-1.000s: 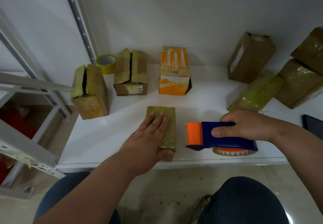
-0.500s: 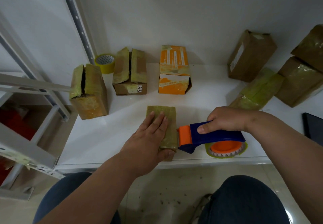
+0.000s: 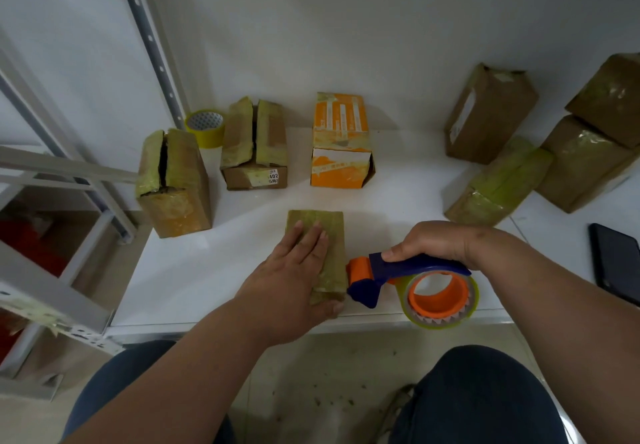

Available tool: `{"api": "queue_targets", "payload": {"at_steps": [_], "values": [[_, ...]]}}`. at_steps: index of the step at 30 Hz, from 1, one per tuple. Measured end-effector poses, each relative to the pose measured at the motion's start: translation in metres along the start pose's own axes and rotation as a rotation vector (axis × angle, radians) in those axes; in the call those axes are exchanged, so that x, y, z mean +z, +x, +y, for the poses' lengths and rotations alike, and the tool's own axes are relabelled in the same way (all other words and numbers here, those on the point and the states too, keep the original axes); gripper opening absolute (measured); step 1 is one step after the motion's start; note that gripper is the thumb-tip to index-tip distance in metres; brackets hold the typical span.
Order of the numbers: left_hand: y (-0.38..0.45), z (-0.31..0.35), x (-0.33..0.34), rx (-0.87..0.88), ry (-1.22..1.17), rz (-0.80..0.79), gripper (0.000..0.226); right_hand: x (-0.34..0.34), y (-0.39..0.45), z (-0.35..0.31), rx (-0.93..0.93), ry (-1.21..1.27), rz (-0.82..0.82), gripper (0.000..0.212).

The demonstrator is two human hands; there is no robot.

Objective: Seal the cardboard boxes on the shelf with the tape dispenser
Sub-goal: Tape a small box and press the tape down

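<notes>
A small flat cardboard box wrapped in yellowish tape lies near the front edge of the white shelf. My left hand lies flat on top of it, fingers straight, thumb at its near end. My right hand grips the blue handle of the tape dispenser. The dispenser is tilted, its orange roller end touching the box's right side near the front corner. Its orange hub with a clear-yellow tape roll hangs over the shelf edge.
Two brown boxes with split tops and an orange box stand behind. A yellow tape roll sits by the shelf post. Several taped boxes are piled at right. A black phone lies far right.
My right hand has brought the dispenser leftward from the open shelf to the box's right side and tilted it so the roll faces me. My left hand has stayed on the box.
</notes>
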State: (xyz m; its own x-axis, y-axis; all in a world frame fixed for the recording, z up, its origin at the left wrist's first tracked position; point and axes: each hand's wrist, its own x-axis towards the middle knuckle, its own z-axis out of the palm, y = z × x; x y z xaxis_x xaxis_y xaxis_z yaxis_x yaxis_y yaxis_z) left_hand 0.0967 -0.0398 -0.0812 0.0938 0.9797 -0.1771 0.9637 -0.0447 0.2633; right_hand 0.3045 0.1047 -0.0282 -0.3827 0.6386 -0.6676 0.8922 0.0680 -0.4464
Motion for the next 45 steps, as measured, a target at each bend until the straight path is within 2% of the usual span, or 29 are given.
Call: {"api": "queue_targets", "payload": {"at_steps": [4,7,13,22,26,30,32,34,37,45], "values": [[-0.003,0.002,-0.003,-0.029,-0.027,-0.010,0.106,0.006,-0.002,0.004,0.000,-0.221,0.024,0.044],[-0.004,0.012,-0.010,-0.082,-0.063,0.007,0.101,0.007,-0.010,0.007,-0.032,-0.180,0.115,0.047],[-0.005,0.030,-0.010,-0.201,-0.114,0.187,0.081,0.001,-0.034,0.014,0.003,-0.122,0.256,0.052],[-0.032,0.000,-0.024,-0.142,-0.028,0.032,0.066,0.025,-0.059,0.036,-0.092,0.230,0.521,0.043],[-0.030,-0.019,-0.026,0.025,0.057,-0.032,0.068,0.036,-0.066,0.036,-0.138,0.323,0.619,0.042],[-0.025,-0.030,-0.018,0.179,-0.036,0.112,0.075,0.043,-0.073,0.033,-0.179,0.377,0.624,0.052],[-0.023,-0.032,-0.015,0.214,-0.048,0.214,0.075,0.045,-0.074,0.031,-0.198,0.368,0.611,0.060],[-0.021,-0.035,-0.010,0.229,-0.037,0.265,0.077,0.046,-0.074,0.029,-0.209,0.344,0.604,0.058],[-0.019,-0.037,-0.004,0.241,-0.044,0.302,0.082,0.047,-0.075,0.028,-0.228,0.320,0.601,0.048],[-0.013,-0.052,-0.005,0.233,0.050,0.358,0.082,0.047,-0.079,0.024,-0.277,0.364,0.588,0.052]]}}
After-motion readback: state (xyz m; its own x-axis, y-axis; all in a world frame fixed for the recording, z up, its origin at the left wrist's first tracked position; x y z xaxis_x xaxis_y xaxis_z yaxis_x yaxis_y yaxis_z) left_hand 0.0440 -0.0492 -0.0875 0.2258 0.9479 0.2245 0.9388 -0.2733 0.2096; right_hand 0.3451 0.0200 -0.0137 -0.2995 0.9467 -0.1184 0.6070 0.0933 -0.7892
